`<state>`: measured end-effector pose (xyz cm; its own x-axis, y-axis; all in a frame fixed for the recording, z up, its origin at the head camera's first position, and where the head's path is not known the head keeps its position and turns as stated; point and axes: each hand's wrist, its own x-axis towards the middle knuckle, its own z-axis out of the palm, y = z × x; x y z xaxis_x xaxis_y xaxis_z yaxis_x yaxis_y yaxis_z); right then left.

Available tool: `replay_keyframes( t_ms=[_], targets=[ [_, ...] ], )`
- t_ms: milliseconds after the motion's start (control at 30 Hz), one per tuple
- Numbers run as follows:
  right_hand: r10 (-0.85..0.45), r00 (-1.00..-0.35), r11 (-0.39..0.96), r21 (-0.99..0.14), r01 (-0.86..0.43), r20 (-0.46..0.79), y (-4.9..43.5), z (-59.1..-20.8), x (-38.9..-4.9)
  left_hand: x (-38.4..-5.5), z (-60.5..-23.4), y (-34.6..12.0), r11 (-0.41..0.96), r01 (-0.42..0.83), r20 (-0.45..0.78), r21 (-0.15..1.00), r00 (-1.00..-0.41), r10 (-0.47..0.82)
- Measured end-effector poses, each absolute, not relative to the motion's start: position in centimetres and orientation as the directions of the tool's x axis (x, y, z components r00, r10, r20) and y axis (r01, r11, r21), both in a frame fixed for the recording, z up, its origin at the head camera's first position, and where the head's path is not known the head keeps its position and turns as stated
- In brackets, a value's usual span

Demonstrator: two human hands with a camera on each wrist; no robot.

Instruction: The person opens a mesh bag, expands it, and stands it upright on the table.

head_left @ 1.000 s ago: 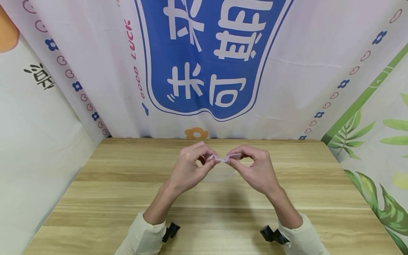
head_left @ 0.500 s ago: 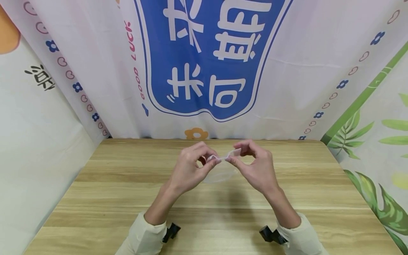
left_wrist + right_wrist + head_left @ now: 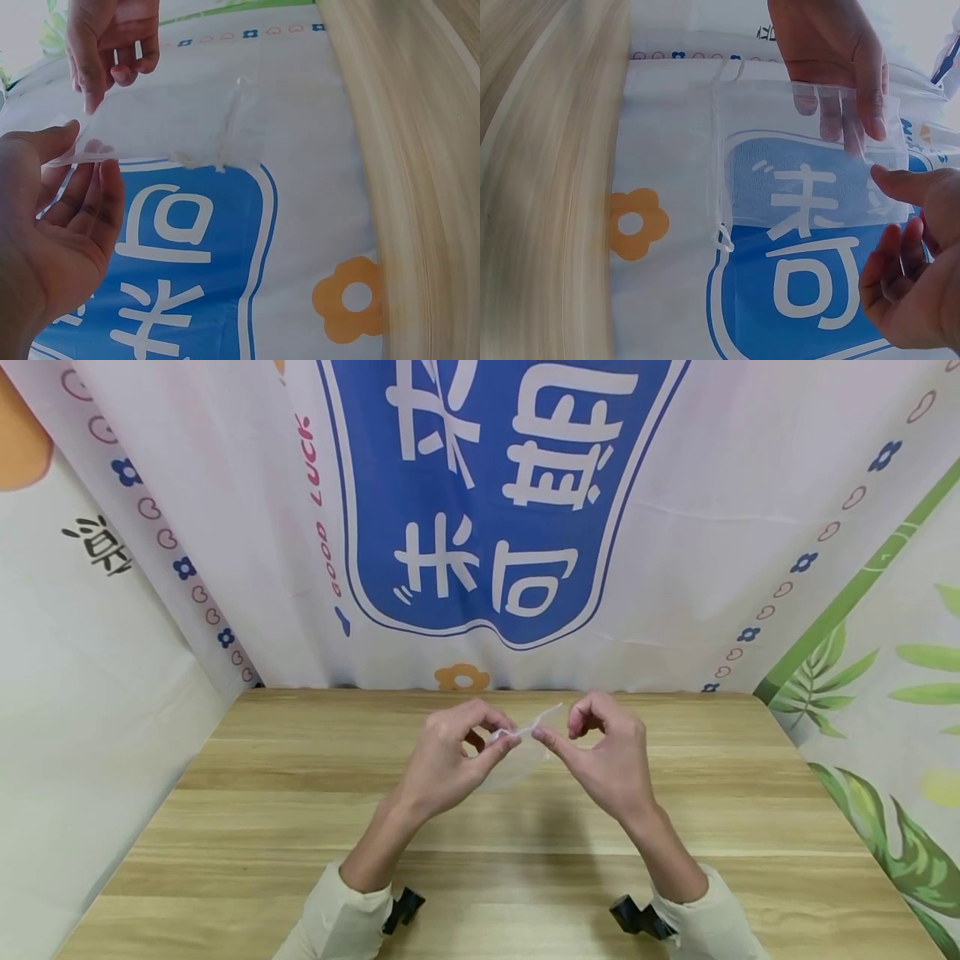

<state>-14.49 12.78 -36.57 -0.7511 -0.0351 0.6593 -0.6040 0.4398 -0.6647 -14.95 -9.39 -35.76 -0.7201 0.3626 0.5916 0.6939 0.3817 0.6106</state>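
Observation:
A sheer white drawstring bag (image 3: pixel 516 768) hangs between the two hands above the table. My left hand (image 3: pixel 450 756) pinches its upper edge on the left side, thumb against fingers. My right hand (image 3: pixel 611 760) touches the edge with the thumb tip, while its other fingers stand apart from the material, loosely bent. In the right wrist view the bag (image 3: pixel 810 150) is spread flat and see-through, with a cord loop (image 3: pixel 724 238) at its far end. The left wrist view shows the left fingers behind the bag (image 3: pixel 172 124).
A wood-grain table (image 3: pixel 262 827) lies below the hands. Behind it hangs a white curtain (image 3: pixel 675 568) with a blue printed panel and an orange flower. Black devices (image 3: pixel 403 910) sit by each sleeve cuff.
The right index finger has lifted away from the bag, leaving the thumb at its edge. The bag's right corner now points upward. The left hand has kept its pinch nearly still.

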Motion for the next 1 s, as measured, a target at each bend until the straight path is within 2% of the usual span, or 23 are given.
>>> replay_keyframes(
  t_ms=[233, 433, 700, 1000],
  targets=[
    [-0.165, -0.770, 0.329, -0.701, -0.633, 0.617, 12.60, -36.59, -14.34, -14.61, -36.01, -9.06, 0.300, 0.667, 0.539, 0.682, -0.736, 0.410],
    [-0.171, -0.778, 0.303, -0.719, -0.626, 0.605, 12.68, -36.50, -14.25, -14.39, -35.91, -9.15, 0.226, 0.596, 0.454, 0.771, -0.762, 0.462],
    [-0.203, -0.772, 0.271, -0.723, -0.635, 0.602, 12.64, -36.49, -14.16, -14.40, -35.93, -8.99, 0.251, 0.607, 0.479, 0.754, -0.769, 0.422],
    [-0.238, -0.736, 0.257, -0.690, -0.677, 0.634, 12.50, -36.71, -14.27, -14.49, -36.11, -8.73, 0.242, 0.655, 0.541, 0.715, -0.739, 0.401]
  ],
)
